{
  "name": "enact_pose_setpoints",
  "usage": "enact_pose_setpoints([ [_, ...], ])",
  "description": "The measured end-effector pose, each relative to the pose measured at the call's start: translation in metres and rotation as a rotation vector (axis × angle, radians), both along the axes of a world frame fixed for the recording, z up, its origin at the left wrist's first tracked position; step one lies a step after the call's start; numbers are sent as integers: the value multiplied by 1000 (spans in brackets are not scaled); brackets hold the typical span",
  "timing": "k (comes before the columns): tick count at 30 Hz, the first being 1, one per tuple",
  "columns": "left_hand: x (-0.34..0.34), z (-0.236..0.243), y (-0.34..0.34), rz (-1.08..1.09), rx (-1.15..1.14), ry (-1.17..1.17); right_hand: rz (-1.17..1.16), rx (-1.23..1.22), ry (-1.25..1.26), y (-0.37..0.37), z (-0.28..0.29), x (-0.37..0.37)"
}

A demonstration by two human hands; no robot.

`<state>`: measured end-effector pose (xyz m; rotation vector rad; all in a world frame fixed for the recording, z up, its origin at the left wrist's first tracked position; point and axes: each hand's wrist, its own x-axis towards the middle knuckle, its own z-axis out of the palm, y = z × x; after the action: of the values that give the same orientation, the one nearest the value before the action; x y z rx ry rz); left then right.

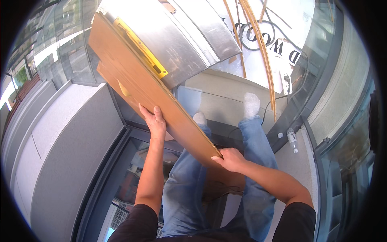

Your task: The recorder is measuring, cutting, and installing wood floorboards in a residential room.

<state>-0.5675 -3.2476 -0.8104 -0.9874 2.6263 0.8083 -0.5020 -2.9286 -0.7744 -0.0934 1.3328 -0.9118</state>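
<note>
A long orange-brown wooden plank runs slantwise from the upper left down to the middle, tilted along the side of a metal-topped work table. My left hand holds it at mid-length from the left, with the thumb and a finger showing against its face. At the near end, my right hand is closed over the plank's edge. A second brown board shows beyond the plank's left side. On the metal top, beside the plank, lies a yellow slotted strip.
Long thin wood strips and a dark cable lie on a white lettered sheet at the upper right. A power strip is near it. A clear bottle lies by the right wall. Glass panels and a grey ledge stand left.
</note>
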Motion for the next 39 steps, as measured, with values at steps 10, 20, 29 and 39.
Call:
enact_pose_setpoints([
  [10,20,-1,3,9,62,31,71,6,-49,3,-3,19],
  [20,28,2,8,-6,42,9,88,11,-69,5,-3,25],
  [29,34,8,20,26,86,-33,134,-6,-95,8,-5,32],
  [39,50,3,17,25,104,-16,186,-7,-141,7,-8,38],
])
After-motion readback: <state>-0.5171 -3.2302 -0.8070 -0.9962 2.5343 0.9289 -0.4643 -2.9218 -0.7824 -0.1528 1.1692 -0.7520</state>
